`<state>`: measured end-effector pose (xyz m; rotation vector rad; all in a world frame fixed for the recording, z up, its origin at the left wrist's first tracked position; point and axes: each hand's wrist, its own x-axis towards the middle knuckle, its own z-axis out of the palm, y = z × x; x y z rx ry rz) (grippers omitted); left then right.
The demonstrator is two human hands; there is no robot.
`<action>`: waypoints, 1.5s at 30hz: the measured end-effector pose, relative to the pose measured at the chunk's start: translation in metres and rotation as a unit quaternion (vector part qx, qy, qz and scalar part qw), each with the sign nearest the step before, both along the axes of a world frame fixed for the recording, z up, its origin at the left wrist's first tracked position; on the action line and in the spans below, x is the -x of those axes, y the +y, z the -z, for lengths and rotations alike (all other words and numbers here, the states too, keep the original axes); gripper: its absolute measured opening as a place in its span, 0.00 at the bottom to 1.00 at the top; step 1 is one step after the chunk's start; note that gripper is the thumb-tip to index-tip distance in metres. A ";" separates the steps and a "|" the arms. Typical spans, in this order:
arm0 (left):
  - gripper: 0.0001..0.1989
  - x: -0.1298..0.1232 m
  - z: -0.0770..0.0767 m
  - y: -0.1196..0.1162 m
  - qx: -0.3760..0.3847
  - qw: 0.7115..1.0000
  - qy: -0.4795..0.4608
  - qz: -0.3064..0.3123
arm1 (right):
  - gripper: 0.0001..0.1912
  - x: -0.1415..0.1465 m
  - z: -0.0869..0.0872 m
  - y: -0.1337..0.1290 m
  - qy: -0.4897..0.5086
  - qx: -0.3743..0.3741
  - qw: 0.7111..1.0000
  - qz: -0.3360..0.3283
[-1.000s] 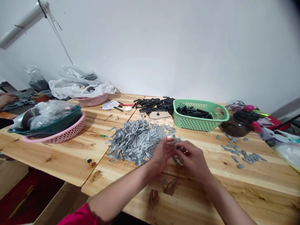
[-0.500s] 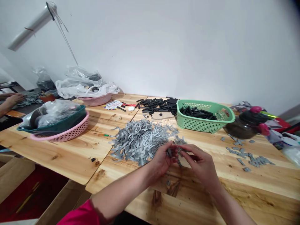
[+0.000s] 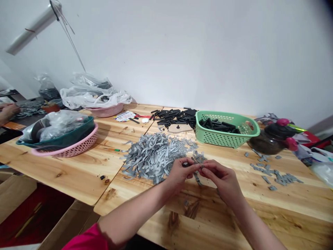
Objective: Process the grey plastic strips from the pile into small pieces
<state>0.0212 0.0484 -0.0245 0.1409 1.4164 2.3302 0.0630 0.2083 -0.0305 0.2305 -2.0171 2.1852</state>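
My left hand and my right hand meet fingertip to fingertip at the near right side of a heap of grey strips. Both are closed in a pinch around a small grey piece, mostly covered by the fingers. Whether it is one of the strips I cannot make out. A few loose grey strips lie just beyond the fingertips, and another short strip hangs or lies below them. On the right of the table, small grey folded pieces are scattered.
A green basket holds black rods, with more black rods beside it. At right stands a dark glass pot. Left are a pink basket under a teal tray and bags. A co-worker's hand shows far left.
My left hand has turned from palm-up and loosely cupped to a pinch. Its thumb and fingers now meet my right fingertips at the small grey piece.
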 end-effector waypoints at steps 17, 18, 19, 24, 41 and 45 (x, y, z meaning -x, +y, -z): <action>0.19 -0.004 -0.006 -0.002 0.114 0.985 0.128 -0.001 | 0.15 -0.002 -0.004 0.001 -0.140 0.081 0.987 0.020; 0.19 -0.004 -0.006 -0.002 0.123 0.982 0.141 0.001 | 0.16 -0.003 -0.004 0.001 -0.146 0.075 0.986 0.018; 0.18 -0.004 -0.007 -0.003 0.133 0.979 0.157 0.001 | 0.17 -0.003 -0.005 0.001 -0.149 0.065 0.987 0.018; 0.16 -0.005 -0.010 -0.007 0.174 0.952 0.253 -0.005 | 0.15 -0.004 -0.005 -0.001 -0.118 0.033 0.992 0.026; 0.15 -0.007 -0.009 -0.007 0.158 0.960 0.232 -0.013 | 0.15 -0.005 -0.004 -0.003 -0.104 0.052 0.993 0.004; 0.15 -0.009 -0.012 -0.008 0.179 0.946 0.272 -0.014 | 0.14 -0.006 -0.006 -0.004 -0.105 0.046 0.993 0.015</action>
